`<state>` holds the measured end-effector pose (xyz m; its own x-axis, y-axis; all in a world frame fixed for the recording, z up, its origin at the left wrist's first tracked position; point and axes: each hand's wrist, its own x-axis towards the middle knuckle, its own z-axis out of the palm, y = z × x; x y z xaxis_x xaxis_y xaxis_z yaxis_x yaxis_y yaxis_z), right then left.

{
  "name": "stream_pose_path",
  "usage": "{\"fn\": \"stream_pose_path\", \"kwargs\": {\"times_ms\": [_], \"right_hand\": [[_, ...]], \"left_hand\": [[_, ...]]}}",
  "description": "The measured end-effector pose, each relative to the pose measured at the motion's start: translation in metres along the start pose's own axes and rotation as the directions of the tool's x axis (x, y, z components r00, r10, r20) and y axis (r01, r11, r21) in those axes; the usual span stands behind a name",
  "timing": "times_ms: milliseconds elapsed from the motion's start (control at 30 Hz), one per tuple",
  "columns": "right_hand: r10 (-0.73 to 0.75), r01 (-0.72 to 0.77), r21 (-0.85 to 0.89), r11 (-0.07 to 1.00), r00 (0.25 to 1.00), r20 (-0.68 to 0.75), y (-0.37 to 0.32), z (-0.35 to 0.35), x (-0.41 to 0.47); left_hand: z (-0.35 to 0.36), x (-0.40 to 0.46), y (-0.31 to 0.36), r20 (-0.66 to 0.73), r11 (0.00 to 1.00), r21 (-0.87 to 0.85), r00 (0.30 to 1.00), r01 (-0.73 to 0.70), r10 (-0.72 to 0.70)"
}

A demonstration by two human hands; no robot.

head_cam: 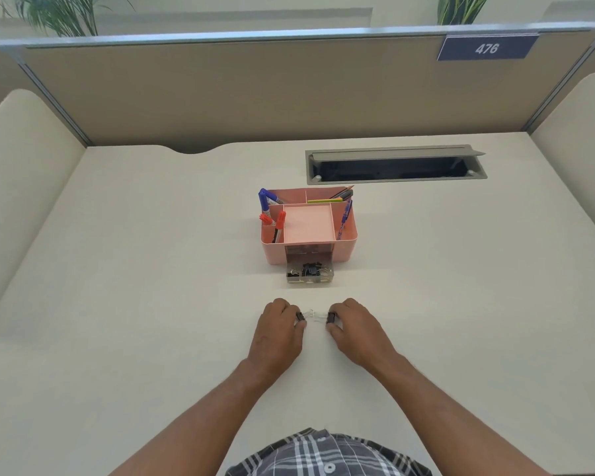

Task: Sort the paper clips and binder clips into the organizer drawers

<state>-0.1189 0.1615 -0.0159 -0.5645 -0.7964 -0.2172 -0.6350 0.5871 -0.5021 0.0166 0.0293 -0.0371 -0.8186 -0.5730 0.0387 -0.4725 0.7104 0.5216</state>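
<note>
A pink desk organizer (344,249) stands mid-desk. Its clear lower drawer (325,278) is pulled out toward me and holds several black binder clips (310,269). Below the drawer, my left hand (279,334) pinches a small black binder clip (300,317) on the desk surface. My right hand (358,333) pinches another black binder clip (331,317). The two clips lie close together, their silver wire handles pointing at each other between my hands. No paper clips are visible.
The organizer's top compartments hold blue and red markers (272,214), pens and a pencil (340,197). An open grey cable tray (395,164) is sunk in the desk behind it. Beige partition walls enclose the white desk (152,269).
</note>
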Motion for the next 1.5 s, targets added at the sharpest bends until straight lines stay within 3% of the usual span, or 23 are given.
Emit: {"fn": "stream_pose_path", "kwargs": {"times_ms": [167, 500, 600, 700, 833, 967, 1033, 1133, 1333, 1500], "right_hand": [[0.039, -0.026, 0.067, 0.997, 0.980, -0.194, -0.014, -0.025, 0.025], [0.074, -0.092, -0.129, 0.987, 0.988, -0.136, -0.042, -0.047, 0.087], [0.076, -0.082, -0.052, 0.995, 0.991, -0.111, -0.042, -0.045, 0.089], [0.067, -0.046, 0.130, 0.990, 0.984, -0.163, -0.034, -0.046, 0.078], [0.231, -0.138, 0.334, 0.933, 0.938, -0.257, -0.010, -0.042, 0.058], [0.326, -0.226, 0.479, 0.848, 0.935, -0.136, 0.007, -0.038, 0.056], [0.284, -0.231, 0.476, 0.849, 0.958, -0.042, 0.012, -0.038, 0.062], [0.232, -0.202, 0.444, 0.873, 0.973, -0.013, 0.018, -0.036, 0.076], [0.232, -0.159, 0.402, 0.902, 0.962, -0.140, 0.016, -0.035, 0.096], [0.388, -0.252, 0.456, 0.854, 0.892, -0.233, 0.005, -0.028, 0.107]], "left_hand": [[-0.024, 0.031, 0.010, -0.177, 1.000, 0.023, 0.984, -0.005, 0.009], [-0.037, 0.091, 0.024, -0.060, 0.990, 0.110, 0.995, 0.088, -0.082], [-0.035, 0.090, 0.024, -0.053, 0.996, 0.057, 0.996, 0.074, -0.071], [-0.035, 0.080, 0.019, -0.115, 0.989, -0.103, 0.987, 0.105, -0.116], [-0.030, 0.059, -0.001, -0.221, 0.935, -0.292, 0.937, 0.201, -0.271], [-0.027, 0.057, -0.016, -0.046, 0.854, -0.400, 0.924, 0.332, -0.381], [-0.028, 0.065, -0.021, 0.077, 0.819, -0.411, 0.910, 0.401, -0.407], [-0.030, 0.079, -0.028, 0.130, 0.828, -0.382, 0.911, 0.410, -0.392], [-0.029, 0.099, -0.026, 0.043, 0.860, -0.385, 0.937, 0.335, -0.346], [-0.031, 0.112, -0.011, -0.069, 0.809, -0.467, 0.898, 0.356, -0.435]]}}
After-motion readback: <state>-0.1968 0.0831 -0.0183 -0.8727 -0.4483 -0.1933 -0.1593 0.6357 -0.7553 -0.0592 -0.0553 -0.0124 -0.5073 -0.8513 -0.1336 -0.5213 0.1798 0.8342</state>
